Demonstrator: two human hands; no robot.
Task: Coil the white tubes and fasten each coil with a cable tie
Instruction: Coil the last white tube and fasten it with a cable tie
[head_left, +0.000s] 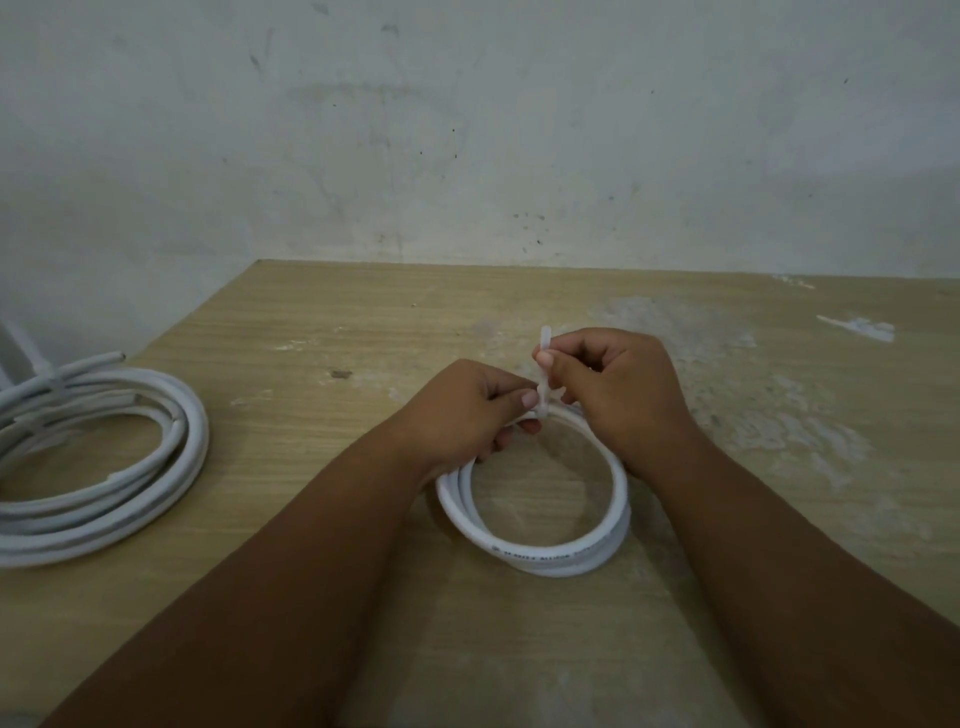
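Small white tube coil flat on the wooden table, far rim pinched under the left hand and just below the right hand. Right fingers closed on the upright white cable tie rising from that rim. Larger coil bundle well left of the small coil, near the table's edge.

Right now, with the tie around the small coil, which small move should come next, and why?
Probably the right hand should pull the cable tie tail up and away, while the left hand holds the small coil at the tie's head. The tail stands upright, pinched by the right fingers, and looks not yet drawn snug.
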